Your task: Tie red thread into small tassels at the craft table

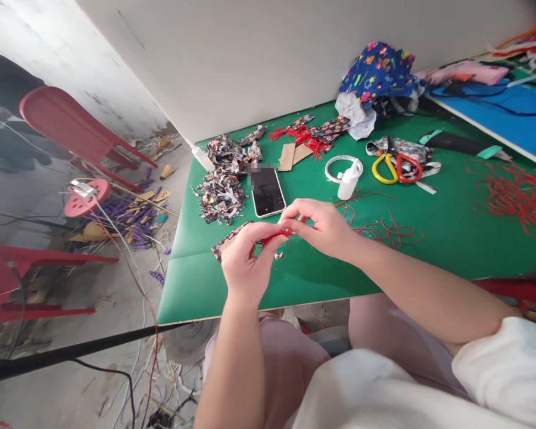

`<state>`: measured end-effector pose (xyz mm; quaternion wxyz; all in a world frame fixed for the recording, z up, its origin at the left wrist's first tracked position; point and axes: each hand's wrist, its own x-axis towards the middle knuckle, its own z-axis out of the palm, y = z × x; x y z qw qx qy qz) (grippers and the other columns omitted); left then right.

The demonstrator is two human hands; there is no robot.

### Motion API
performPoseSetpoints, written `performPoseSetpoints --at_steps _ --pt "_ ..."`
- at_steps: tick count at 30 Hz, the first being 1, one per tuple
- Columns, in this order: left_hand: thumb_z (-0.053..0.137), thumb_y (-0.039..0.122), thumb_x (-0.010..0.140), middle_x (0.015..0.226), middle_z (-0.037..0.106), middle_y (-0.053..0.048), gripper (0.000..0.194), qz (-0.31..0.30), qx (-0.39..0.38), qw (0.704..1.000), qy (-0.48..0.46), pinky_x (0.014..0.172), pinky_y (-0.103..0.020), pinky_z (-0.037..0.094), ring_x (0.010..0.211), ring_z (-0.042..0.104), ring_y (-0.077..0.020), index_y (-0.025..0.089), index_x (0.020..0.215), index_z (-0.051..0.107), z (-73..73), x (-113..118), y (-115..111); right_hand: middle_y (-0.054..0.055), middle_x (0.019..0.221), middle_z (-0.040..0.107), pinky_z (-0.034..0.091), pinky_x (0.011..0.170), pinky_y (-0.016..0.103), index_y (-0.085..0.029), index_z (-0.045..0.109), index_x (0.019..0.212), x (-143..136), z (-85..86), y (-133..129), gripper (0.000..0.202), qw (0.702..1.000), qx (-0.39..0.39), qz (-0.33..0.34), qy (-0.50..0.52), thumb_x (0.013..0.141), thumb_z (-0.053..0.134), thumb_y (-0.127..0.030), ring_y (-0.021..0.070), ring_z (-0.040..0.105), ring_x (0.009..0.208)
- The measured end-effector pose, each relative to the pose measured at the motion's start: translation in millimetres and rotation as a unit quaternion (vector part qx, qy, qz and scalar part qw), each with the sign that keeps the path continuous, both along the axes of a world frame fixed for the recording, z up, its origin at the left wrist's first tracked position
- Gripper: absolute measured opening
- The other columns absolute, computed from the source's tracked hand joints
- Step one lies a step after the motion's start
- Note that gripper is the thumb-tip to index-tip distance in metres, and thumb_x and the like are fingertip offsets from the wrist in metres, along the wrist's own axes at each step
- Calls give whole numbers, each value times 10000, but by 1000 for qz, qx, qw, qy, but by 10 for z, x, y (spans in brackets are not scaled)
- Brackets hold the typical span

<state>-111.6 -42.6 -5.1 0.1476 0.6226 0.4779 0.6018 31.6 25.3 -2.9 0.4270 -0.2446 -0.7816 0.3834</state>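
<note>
My left hand (248, 259) is closed on a small bundle of red threads (274, 236) above the green table. A floral fabric piece with a cardboard back (223, 244) shows behind this hand; whether it joins the threads is hidden. My right hand (319, 229) pinches at the ends of the same bundle, its fingertips touching the left thumb and finger. A phone (268, 193) lies just beyond my hands. Loose red threads (390, 232) lie beside my right wrist, near a white glue bottle (349, 180) and a white tape ring (333, 170).
Floral scraps (223, 190) and a second glue bottle (202, 158) lie at the left. Cardboard pieces (290, 156), red-tasselled floral strips (317, 140), scissors (395, 170) and blue printed cloth (379, 71) lie farther back. A red thread heap (518, 196) is at right. Cables cross the floor by a red chair (67, 122).
</note>
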Motion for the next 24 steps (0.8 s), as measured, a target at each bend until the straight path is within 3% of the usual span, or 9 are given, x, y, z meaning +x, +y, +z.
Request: performPoseSetpoints --at_steps 7,11,14,20,24 --pt "660 39 698 786 682 13 334 56 84 990 96 665 -272 527 718 615 -123 257 948 691 27 -45 1 8 774 619 449 579 195 -165 593 795 10 13 -16 178 999 -44 22 -7 851 513 -314 92 556 694" --pt "653 39 705 780 681 8 261 85 91 987 104 663 -264 518 726 612 -123 225 883 695 36 -46 5 12 772 609 453 563 198 -162 588 798 9 29 -32 180 995 -82 54 -8 845 517 -320 93 560 680" --pt "626 73 742 771 674 14 169 100 55 989 100 657 -232 503 716 607 -105 209 828 678 43 -40 12 10 773 603 454 552 197 -159 594 812 3 33 -38 167 992 -102 72 -10 843 520 -305 88 559 666" --pt "545 208 829 800 638 -4 78 90 -89 992 15 675 -234 481 729 593 -103 202 857 617 -20 -56 55 -5 740 614 481 579 212 -163 606 795 -25 -6 -38 111 988 -136 66 -3 829 530 -236 82 567 631" --pt "530 236 837 922 586 -41 71 89 -90 992 12 759 -272 467 911 571 -147 198 844 589 -50 -67 92 -16 706 626 509 588 225 -171 623 810 -61 -51 -42 90 979 -192 61 24 805 557 -231 85 590 601"
